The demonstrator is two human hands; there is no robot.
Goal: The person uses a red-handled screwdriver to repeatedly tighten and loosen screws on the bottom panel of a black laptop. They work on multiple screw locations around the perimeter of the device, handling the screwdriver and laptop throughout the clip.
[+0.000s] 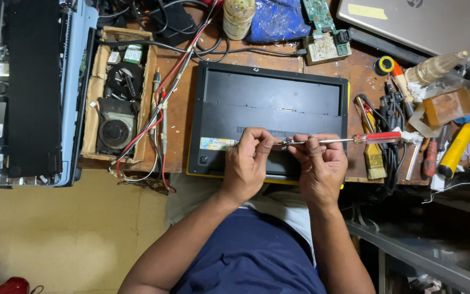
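Note:
A black laptop (270,103) lies bottom side up on the wooden workbench (178,109), near its front edge. My right hand (321,166) holds a screwdriver (349,140) with a red handle, lying sideways with the handle pointing right. My left hand (247,160) pinches at the screwdriver's metal tip over the laptop's front edge; whatever small part sits between the fingertips is too small to tell.
A cardboard tray (94,81) with cooling fans and red and black wires sits left of the laptop. An opened laptop (28,92) lies at far left. Tools, a brush, a yellow-handled tool (455,149), tape and circuit boards (325,38) crowd the right and back.

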